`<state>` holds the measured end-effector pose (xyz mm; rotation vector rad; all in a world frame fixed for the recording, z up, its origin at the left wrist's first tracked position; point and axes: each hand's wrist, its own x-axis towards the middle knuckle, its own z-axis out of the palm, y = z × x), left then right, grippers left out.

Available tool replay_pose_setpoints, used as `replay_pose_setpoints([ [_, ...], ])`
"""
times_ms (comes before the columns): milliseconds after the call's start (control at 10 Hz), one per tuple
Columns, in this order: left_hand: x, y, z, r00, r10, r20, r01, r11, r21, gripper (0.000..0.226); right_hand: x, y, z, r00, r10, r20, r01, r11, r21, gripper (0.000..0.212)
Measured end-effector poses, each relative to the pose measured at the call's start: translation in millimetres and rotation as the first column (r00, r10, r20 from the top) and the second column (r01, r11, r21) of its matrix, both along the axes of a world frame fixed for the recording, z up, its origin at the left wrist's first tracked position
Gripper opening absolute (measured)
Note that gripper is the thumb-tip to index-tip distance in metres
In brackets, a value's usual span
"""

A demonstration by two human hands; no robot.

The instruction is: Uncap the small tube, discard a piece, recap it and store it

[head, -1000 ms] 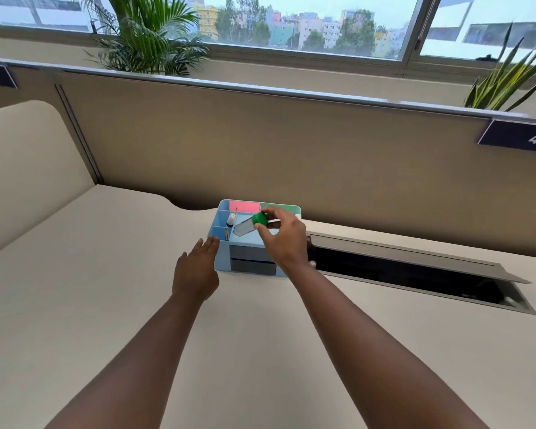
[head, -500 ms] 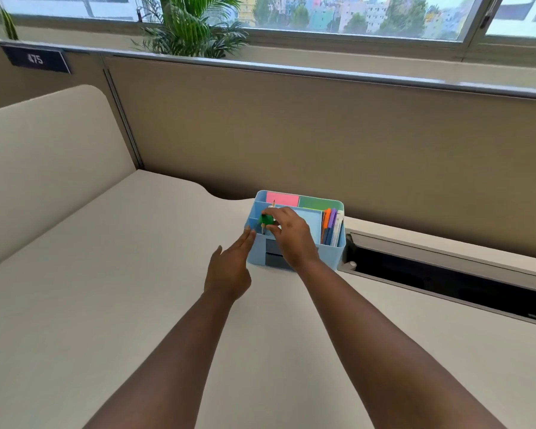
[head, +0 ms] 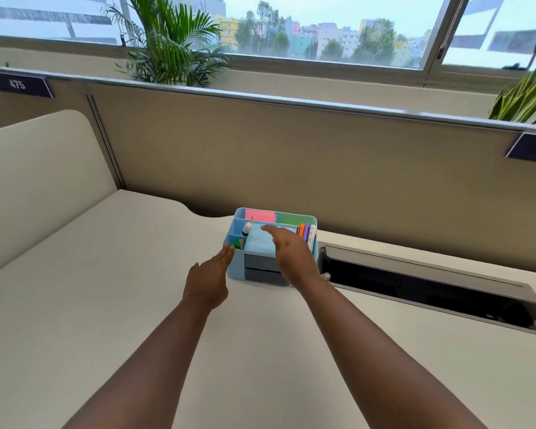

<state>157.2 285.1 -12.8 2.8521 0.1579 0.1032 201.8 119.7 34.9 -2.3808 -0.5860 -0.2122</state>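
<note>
A dark nameplate (head: 18,85) on the partition's upper left corner reads "475" (pale digits). The right-hand nameplate (head: 531,147) shows no legible characters.

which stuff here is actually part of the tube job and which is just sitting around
Part of the job:
green-capped tube, standing in the front left compartment
blue desk organiser that stores it
left hand, open beside the organiser
right hand, open above it

Just lying about:
pink notes
green notes
coloured pens
white bottle
pencil
potted palm
</note>
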Motion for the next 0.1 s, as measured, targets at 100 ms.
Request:
replay_pose_setpoints([
  [100,-1.8,3.1,12.7,0.994,-0.047,-0.099,0.063,0.984,0.166,0.078,-4.1,-17.0,14.4,0.999,-0.036,0.034,0.038,0.997,-0.068,0.047],
])
